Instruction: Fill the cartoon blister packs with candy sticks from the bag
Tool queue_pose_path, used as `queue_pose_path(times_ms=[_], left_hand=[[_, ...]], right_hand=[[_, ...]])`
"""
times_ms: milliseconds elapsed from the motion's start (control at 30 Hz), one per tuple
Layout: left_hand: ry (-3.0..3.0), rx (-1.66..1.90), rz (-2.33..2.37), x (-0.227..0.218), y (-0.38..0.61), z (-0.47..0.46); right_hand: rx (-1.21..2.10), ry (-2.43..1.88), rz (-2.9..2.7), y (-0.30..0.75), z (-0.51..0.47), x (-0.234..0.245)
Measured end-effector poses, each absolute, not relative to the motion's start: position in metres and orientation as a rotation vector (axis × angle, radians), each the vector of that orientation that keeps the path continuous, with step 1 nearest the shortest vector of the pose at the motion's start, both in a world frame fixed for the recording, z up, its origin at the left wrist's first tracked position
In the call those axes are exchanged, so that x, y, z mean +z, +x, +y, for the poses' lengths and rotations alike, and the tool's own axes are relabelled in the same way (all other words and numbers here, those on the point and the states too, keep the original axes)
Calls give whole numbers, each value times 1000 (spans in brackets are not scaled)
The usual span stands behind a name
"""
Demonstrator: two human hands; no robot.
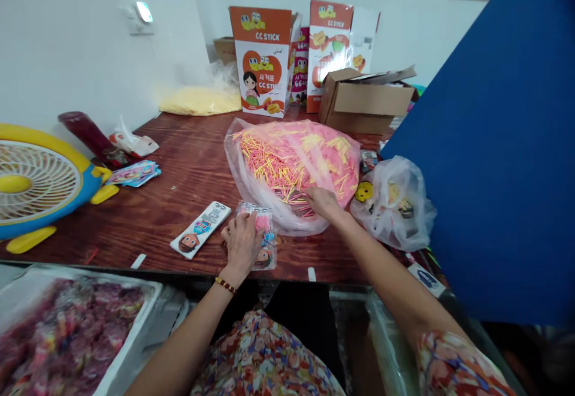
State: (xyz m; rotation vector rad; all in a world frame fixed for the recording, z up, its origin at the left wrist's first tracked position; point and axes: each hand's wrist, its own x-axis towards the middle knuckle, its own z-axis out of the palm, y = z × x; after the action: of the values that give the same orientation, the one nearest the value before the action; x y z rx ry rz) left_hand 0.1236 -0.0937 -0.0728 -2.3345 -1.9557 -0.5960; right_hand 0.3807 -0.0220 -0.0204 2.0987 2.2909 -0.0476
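Note:
My left hand (242,241) lies over a clear printed packet (266,258) near the table's front edge, its fingers apart and bent, pressing it down. Pink sticks show inside the packet. Left of it lies a stack of white printed packets (201,229) with a cartoon face. My right hand (322,203) reaches into the mouth of a large clear plastic bag (294,225), fingers closed among the thin pink and yellow sticks (269,165). Its fingertips are partly hidden by the sticks and the film.
A yellow and blue fan (42,177) stands at the left beside loose printed sachets (135,173). Cartons (263,54) and an open brown box (363,105) line the back. A knotted plastic bag (395,204) and a blue panel (489,162) are right; a white bin (130,336) sits below left.

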Motion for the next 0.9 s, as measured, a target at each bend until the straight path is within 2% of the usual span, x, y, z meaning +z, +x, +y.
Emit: queue_pose_path(times_ms=[333, 700, 900], left_hand=[[-2390, -618, -1886, -77, 115, -90], [-2332, -803, -1978, -60, 85, -77], [-2103, -522, -2335, -52, 18, -41]], right_hand=[[68, 1877, 2090, 436, -33, -37], [74, 1705, 2167, 427, -24, -33], [163, 1680, 2268, 415, -36, -29]])
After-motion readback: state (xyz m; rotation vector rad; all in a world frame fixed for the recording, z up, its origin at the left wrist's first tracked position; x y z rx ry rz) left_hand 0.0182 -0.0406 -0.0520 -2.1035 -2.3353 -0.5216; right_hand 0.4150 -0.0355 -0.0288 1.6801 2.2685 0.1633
